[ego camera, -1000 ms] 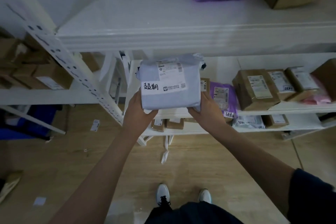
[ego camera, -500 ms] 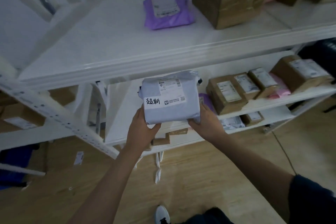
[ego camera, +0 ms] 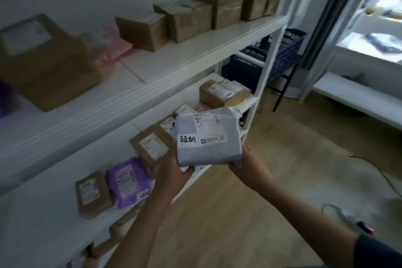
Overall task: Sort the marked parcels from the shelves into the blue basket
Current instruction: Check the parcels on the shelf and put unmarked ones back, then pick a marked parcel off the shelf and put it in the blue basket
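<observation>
Both hands' grip closed around grey marked parcel [ego camera: 208, 137].

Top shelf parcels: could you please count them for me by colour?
Brown boxes: 6
Pink bags: 1
Purple bags: 1, cut off at the left edge and blurred
Total: 8
</observation>
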